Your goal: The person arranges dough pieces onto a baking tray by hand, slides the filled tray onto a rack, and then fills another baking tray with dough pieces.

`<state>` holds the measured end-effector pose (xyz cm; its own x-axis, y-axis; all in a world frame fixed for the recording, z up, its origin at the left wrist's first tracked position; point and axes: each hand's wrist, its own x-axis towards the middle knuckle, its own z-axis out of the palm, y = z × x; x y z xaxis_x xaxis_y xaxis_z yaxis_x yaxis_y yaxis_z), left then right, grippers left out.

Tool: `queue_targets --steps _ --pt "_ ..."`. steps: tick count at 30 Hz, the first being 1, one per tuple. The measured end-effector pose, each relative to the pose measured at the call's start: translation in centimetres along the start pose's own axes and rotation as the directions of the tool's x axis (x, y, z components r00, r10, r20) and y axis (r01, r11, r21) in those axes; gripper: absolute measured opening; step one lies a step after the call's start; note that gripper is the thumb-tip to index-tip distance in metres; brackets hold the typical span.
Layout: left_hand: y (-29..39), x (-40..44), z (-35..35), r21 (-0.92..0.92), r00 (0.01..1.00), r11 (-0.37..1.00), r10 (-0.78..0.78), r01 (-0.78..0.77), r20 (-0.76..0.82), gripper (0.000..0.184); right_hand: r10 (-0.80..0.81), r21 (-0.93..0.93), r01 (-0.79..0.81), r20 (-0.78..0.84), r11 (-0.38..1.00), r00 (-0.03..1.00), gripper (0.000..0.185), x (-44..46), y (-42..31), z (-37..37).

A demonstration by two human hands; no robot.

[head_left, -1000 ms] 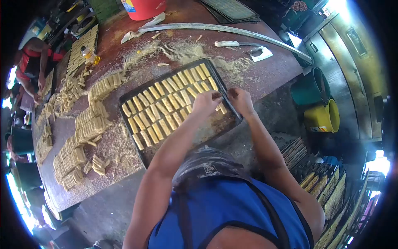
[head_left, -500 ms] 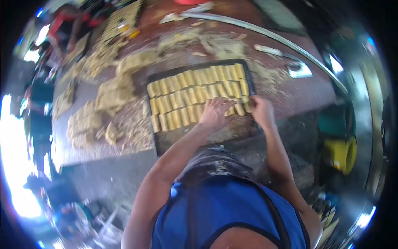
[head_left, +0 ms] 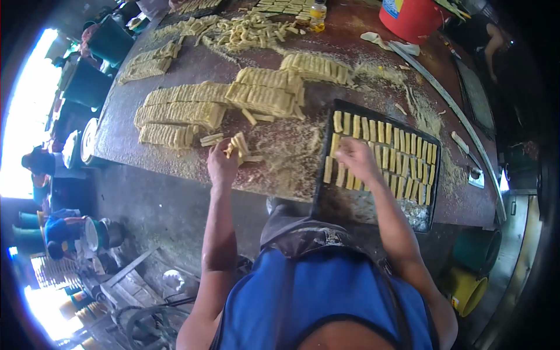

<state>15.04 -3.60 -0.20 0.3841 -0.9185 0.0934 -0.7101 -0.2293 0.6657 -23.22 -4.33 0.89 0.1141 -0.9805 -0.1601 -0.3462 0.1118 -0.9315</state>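
My left hand (head_left: 223, 163) is at a small loose pile of dough sticks (head_left: 238, 146) near the table's front edge, its fingers closed on some of them. My right hand (head_left: 357, 158) is over the left part of a dark baking tray (head_left: 379, 217), fingers drawn together; whether anything is between them is hidden. Rows of dough sticks (head_left: 402, 166) lie on the tray, and its front strip is bare metal. Behind my left hand, stacked blocks of cut dough sticks (head_left: 192, 114) stand on the floured table (head_left: 280, 169).
A long metal strip (head_left: 449, 96) curves along the right side, near a white-handled knife (head_left: 461, 143) and a scraper (head_left: 476, 178). At the back stand a red bucket (head_left: 411, 20) and a bottle (head_left: 318, 14). A person in blue (head_left: 61, 228) is at the far left.
The view has swung left. My left hand has left the tray and closed on dough sticks in the loose pile. My right hand has moved from the tray's right side to its left part.
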Motion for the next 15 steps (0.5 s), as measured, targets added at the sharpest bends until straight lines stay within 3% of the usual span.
queue_targets --steps 1,2,3,4,6,7,9,14,15 --pt "-1.4 0.8 -0.7 -0.016 1.000 1.000 -0.006 0.006 0.010 0.035 0.029 -0.144 -0.013 0.106 0.990 0.994 0.041 1.4 -2.8 3.1" --pt "-2.6 1.5 -1.5 0.002 0.993 1.000 -0.007 0.007 0.121 0.038 0.073 -0.283 -0.010 0.212 0.959 0.975 0.044 3.0 -5.6 6.6" --pt "-3.8 2.0 -2.3 0.024 0.974 1.000 -0.012 0.007 0.228 0.041 0.072 -0.323 0.015 0.255 0.946 0.964 0.043 4.7 -7.0 10.3" --pt "-5.1 2.2 -2.0 -0.019 0.971 0.999 0.030 -0.026 0.235 0.044 0.073 -0.358 0.040 0.297 0.933 0.952 0.042 6.3 -8.2 13.9" --pt "-3.9 2.3 -3.1 -0.031 0.957 0.999 0.022 -0.014 0.289 0.037 0.407 -0.601 -0.119 0.370 0.790 0.835 0.037 9.3 -11.7 19.7" --pt "-4.0 2.3 -3.1 -0.036 0.953 0.999 0.022 -0.012 0.301 0.037 0.418 -0.605 -0.131 0.363 0.785 0.833 0.037 9.6 -11.9 21.8" --pt "-4.2 2.4 -3.1 -0.102 0.957 0.995 0.020 0.010 0.289 0.037 0.075 -0.717 0.131 0.248 0.685 0.966 0.033 10.1 -11.3 24.8" --pt "-4.7 1.7 -3.0 -0.211 0.957 0.973 -0.027 0.091 0.290 0.034 0.091 -0.534 0.140 0.383 0.834 0.919 0.044 11.9 -8.8 25.9" --pt "-5.1 1.6 -2.6 -0.247 0.972 0.967 0.004 0.055 0.234 0.033 0.028 -0.486 0.173 0.379 0.856 0.925 0.045 12.0 -8.7 25.9"
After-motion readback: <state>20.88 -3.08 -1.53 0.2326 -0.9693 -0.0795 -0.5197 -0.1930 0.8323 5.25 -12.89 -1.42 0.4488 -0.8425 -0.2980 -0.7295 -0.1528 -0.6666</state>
